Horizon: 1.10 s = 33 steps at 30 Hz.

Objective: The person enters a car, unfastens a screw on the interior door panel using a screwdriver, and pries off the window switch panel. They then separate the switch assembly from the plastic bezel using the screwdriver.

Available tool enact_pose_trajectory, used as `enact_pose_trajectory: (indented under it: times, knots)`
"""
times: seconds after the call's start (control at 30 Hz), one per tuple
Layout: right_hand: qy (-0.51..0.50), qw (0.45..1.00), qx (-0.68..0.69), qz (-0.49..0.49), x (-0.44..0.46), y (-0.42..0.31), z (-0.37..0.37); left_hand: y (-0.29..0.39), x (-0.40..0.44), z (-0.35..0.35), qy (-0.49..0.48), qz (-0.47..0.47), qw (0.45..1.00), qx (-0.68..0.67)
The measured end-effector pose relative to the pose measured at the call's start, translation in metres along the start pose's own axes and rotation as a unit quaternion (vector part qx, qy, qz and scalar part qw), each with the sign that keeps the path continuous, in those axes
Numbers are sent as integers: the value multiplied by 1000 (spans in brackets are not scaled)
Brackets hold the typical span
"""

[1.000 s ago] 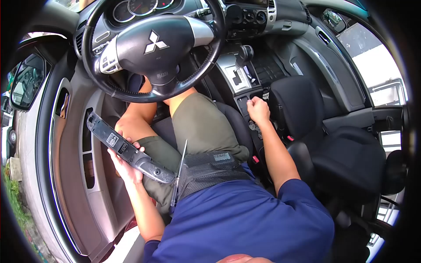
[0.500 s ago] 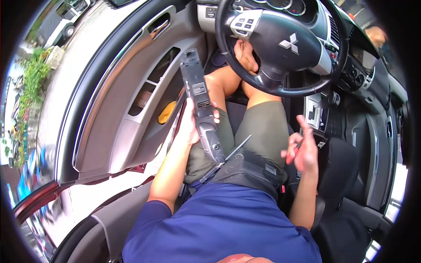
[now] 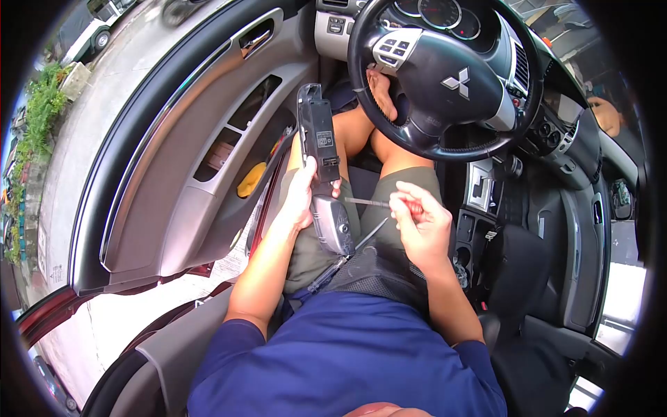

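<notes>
My left hand is wrapped around the middle of a long dark window switch panel. The panel stands lengthwise over my left thigh, its black underside with a label and a connector socket facing me; its grey lower end rests near my lap. From the right, my right hand pinches a thin dark rod, which points left towards the panel. The rod's tip is close to the panel; I cannot tell whether they touch. A pointed tool lies across my lap beside a black mesh belt.
The steering wheel is just ahead of my knees. At left the car door stands open, with a yellow cloth in its lower pocket. The gear lever console lies to my right.
My right hand has moved left towards the panel, its fingers closing in a pinch with the rod now plainly visible. The panel has turned slightly in my left hand.
</notes>
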State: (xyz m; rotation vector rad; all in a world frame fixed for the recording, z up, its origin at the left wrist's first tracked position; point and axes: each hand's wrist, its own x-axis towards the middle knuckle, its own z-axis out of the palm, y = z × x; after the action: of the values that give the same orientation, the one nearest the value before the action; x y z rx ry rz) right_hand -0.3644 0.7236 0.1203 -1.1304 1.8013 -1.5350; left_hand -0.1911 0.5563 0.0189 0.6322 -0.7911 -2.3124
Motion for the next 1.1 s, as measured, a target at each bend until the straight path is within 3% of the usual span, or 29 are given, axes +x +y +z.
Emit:
enact_pose_trajectory:
  times: [0.07, 0.17, 0.5, 0.7, 0.8, 0.9, 0.97, 1.1]
  knots:
    - [13, 994, -55, -97, 12, -1, 11, 0, -2, 2, 1, 7, 1000, 20]
    - [8, 980, -119, -162, 23, 1, 25, 1, -2, 3, 23, 2, 999, 35]
    - [-14, 969, -166, -180, 35, 13, 38, -4, 1, -1, 18, 31, 997, 67]
    - [-56, 934, -214, -279, 37, -1, 41, -3, 0, 0, 33, 34, 996, 71]
    - [-156, 913, -197, -323, 49, -2, 35, -3, 1, -2, 38, 21, 997, 58]
    - [-146, 964, -170, -145, 48, -17, 36, -4, 0, 1, 40, 18, 998, 34]
    - [-217, 902, -369, -49, 56, -14, 26, -3, 0, 1, 49, 14, 998, 48]
    - [-235, 919, -248, -198, 62, -5, 19, -2, 2, 3, 50, 12, 998, 45]
